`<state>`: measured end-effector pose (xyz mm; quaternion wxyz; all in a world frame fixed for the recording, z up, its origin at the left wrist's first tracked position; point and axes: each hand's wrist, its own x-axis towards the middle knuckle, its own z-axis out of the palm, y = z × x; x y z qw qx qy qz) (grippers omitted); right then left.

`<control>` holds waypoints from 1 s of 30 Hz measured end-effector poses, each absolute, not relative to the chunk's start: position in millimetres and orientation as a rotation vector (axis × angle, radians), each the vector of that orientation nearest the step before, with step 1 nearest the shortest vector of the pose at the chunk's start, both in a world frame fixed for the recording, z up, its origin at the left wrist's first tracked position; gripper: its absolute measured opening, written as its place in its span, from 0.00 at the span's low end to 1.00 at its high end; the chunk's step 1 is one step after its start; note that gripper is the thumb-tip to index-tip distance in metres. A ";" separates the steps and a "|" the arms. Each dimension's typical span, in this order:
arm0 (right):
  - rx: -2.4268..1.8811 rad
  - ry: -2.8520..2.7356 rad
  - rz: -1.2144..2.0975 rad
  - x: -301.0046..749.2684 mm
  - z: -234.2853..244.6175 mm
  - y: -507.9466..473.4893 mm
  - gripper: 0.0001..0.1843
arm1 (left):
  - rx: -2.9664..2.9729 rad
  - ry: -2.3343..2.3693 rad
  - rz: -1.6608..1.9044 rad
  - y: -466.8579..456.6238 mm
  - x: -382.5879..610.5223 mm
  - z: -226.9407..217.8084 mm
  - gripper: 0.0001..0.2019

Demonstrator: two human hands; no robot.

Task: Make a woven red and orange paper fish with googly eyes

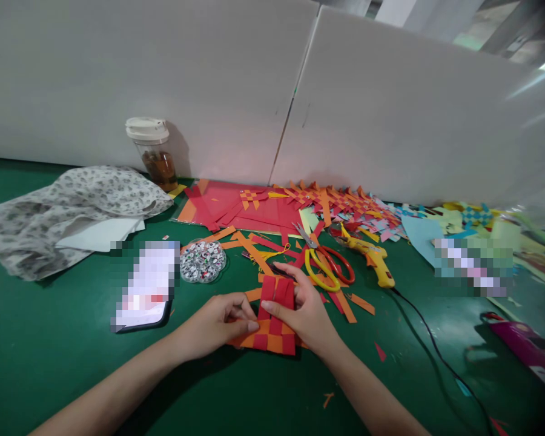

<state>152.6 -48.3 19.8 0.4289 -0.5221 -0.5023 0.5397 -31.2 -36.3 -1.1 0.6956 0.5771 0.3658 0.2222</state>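
A small woven piece of red and orange paper strips (275,321) lies on the green table (72,375) in front of me. My left hand (218,321) pinches its left edge, fingers closed on the strips. From the right, my right hand (302,309) presses down on the loose red strips, thumb and fingers gripping them. Loose orange and red strips (249,245) lie just behind the piece.
Red-and-yellow scissors (329,263) and a yellow glue gun (372,257) with a black cord lie to the right. A tray of googly eyes (203,260), a phone (145,287), a lidded cup (157,151), patterned cloth (72,209) and finished woven pieces (340,203) sit behind.
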 end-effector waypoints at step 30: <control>-1.357 -1.211 1.068 171.8 26.7 -35.8 0.28 | 1.272 0.934 0.639 -31.1 -34.0 6.6 0.09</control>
